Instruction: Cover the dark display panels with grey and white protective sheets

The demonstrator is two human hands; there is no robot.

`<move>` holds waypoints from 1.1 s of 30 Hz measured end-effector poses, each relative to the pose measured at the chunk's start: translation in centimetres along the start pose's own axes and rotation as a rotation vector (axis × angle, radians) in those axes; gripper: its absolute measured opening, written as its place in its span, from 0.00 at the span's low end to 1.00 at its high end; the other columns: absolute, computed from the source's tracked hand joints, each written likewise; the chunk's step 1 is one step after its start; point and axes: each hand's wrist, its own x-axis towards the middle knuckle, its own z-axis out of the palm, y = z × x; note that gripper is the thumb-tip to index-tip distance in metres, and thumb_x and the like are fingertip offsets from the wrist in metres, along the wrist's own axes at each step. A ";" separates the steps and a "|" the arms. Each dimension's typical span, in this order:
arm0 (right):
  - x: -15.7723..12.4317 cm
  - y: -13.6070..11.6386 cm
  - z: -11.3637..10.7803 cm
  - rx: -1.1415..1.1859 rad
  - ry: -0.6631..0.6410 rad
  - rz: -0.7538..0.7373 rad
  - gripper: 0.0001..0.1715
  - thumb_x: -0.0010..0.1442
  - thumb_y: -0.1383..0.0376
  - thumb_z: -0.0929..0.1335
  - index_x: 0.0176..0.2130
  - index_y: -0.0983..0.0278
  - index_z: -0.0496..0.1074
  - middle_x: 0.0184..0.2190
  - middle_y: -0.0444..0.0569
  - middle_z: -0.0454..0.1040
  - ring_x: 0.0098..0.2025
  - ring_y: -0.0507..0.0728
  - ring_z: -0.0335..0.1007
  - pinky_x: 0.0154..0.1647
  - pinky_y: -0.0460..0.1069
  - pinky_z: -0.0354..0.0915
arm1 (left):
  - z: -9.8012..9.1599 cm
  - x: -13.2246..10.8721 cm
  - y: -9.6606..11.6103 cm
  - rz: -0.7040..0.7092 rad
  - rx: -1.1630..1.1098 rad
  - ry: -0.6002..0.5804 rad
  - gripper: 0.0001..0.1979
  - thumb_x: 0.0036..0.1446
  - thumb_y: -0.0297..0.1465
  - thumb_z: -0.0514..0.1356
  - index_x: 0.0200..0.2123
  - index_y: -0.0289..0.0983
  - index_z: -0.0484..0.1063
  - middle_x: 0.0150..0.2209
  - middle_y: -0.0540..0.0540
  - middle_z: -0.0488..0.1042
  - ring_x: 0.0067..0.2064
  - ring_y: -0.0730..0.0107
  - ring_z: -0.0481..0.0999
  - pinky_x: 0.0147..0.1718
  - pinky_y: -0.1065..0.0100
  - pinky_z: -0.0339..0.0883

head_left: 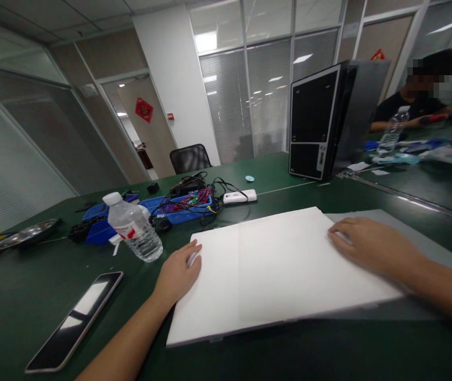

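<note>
A wide, flat white sheet (273, 270) lies in front of me, with a faint vertical line left of its middle. Its near edge looks slightly thick, like a thin board or stacked paper; which one I cannot tell. My left hand (178, 272) is closed over the left edge, fingertips on top and thumb curled in. At the right edge my right hand (368, 243) grips it likewise, thumb and fingers bent together. From under the white sheet's right side, a grey sheet (440, 248) sticks out.
A phone (77, 323) and a water bottle (134, 227) are on the green table (273, 352) at left. Behind are blue trays (186, 214) with wires, a white power strip (240, 197) and a black computer case (316, 121). Another person (400, 111) sits at far right.
</note>
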 end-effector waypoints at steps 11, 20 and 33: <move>0.7 2.9 0.3 -0.048 -0.054 0.123 0.31 0.69 0.47 0.59 0.49 0.60 0.83 0.48 0.56 0.83 0.47 0.70 0.79 0.47 0.66 0.73 | 0.0 0.0 0.2 -0.004 0.007 -0.004 0.26 0.63 0.39 0.54 0.58 0.38 0.79 0.66 0.45 0.74 0.65 0.53 0.75 0.67 0.53 0.64; 0.4 1.0 0.1 -0.022 -0.084 0.048 0.31 0.70 0.46 0.59 0.50 0.59 0.82 0.54 0.54 0.80 0.54 0.69 0.75 0.57 0.65 0.69 | 0.0 0.0 0.1 -0.002 0.002 -0.011 0.26 0.63 0.39 0.53 0.58 0.37 0.79 0.66 0.44 0.73 0.66 0.54 0.75 0.67 0.54 0.64; 0.1 0.6 -0.2 -0.042 -0.114 0.100 0.36 0.72 0.45 0.55 0.54 0.62 0.80 0.55 0.59 0.79 0.51 0.70 0.76 0.51 0.66 0.71 | -0.4 -0.1 0.5 -0.011 -0.039 -0.032 0.29 0.66 0.48 0.53 0.58 0.37 0.79 0.67 0.42 0.72 0.66 0.52 0.74 0.68 0.52 0.63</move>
